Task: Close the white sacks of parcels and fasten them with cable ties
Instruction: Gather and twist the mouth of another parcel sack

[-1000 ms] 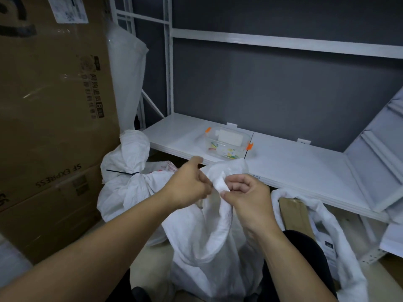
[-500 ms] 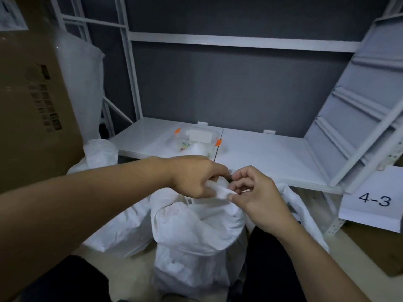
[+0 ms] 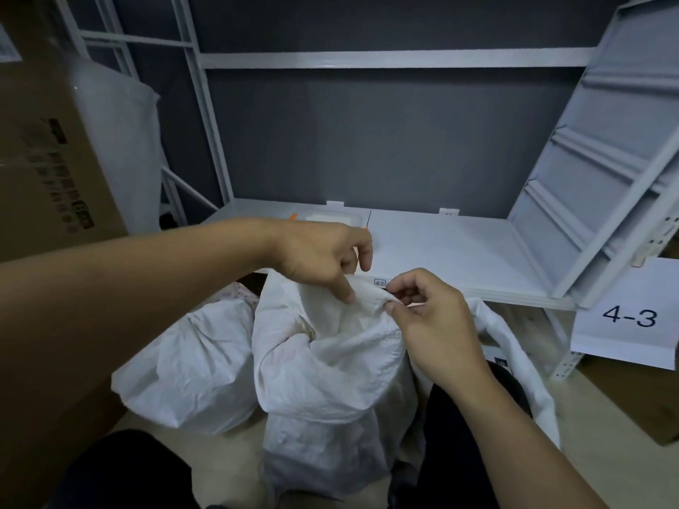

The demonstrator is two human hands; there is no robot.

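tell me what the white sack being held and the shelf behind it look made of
White sack: likely woven plastic fabric, matte; fine weave texture and stiff, crinkly folds. Shelf: probably painted sheet metal, smooth satin white; thin folded edges, slotted upright.

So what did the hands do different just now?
The left hand loosened its grip on the sack top and lifted; now only one finger touches it. The right hand still pinches the sack's edge. The sack stays upright.
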